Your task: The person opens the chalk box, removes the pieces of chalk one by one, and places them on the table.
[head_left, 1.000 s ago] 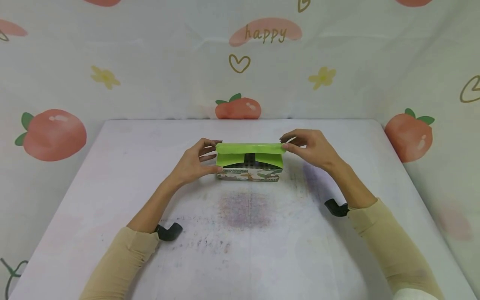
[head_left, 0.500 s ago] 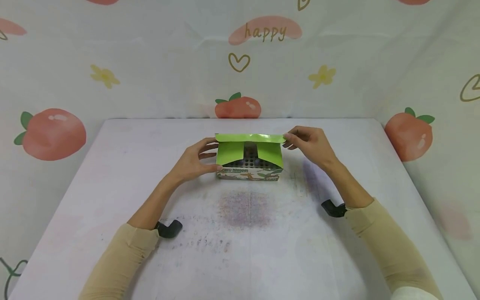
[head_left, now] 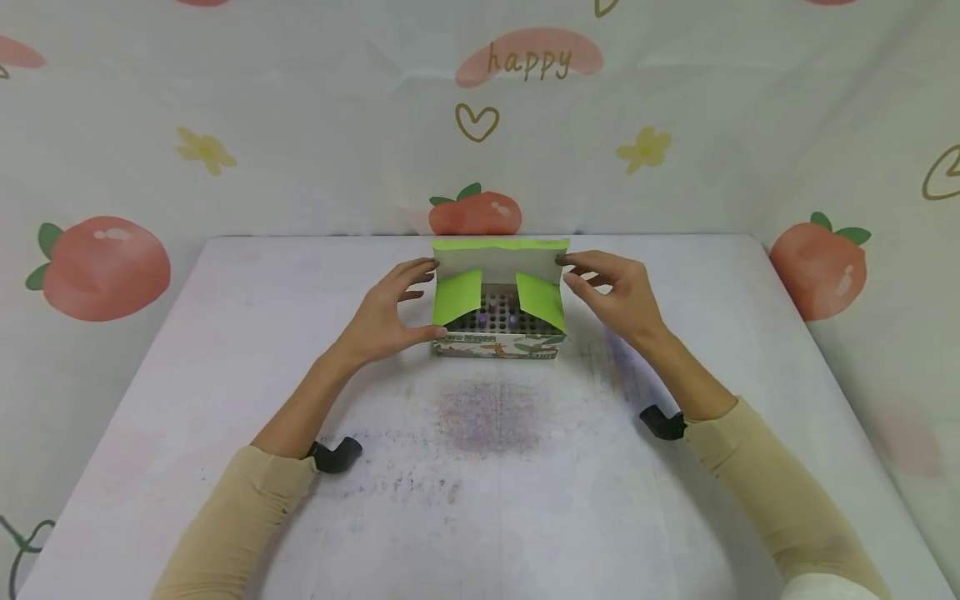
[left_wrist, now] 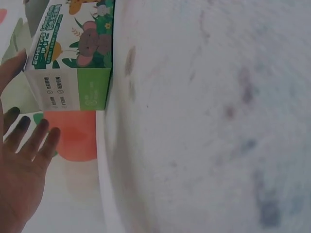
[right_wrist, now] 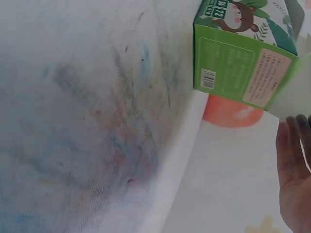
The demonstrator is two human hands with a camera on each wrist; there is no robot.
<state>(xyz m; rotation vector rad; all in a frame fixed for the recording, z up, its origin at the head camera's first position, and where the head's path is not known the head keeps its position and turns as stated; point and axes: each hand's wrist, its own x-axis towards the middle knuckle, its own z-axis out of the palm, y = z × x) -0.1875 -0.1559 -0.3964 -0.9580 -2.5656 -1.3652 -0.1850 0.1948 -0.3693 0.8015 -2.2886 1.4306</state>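
A small cardboard box (head_left: 498,347) with animal prints and green ends stands at the far middle of the table, its printed front also seen in the left wrist view. Its lid (head_left: 498,265) is raised, and two green side flaps (head_left: 457,298) slant over the opening. Inside are rows of dark round spots with a few purplish tips; their kind is too small to tell. My left hand (head_left: 384,321) has its thumb at the box's front left corner, other fingers spread beside the lid. My right hand (head_left: 618,296) touches the lid's right edge with its fingertips, fingers mostly straight.
The white table (head_left: 495,517) carries smudges of coloured stain in front of the box. Behind its back edge hangs a white curtain (head_left: 337,167) printed with fruit, flowers and hearts. A black wrist mount (head_left: 337,456) sticks out from each forearm.
The lid has swung up and back, showing its pale inner side and more of the box's inside. My right hand rose slightly with it; my left thumb stayed at the box corner.
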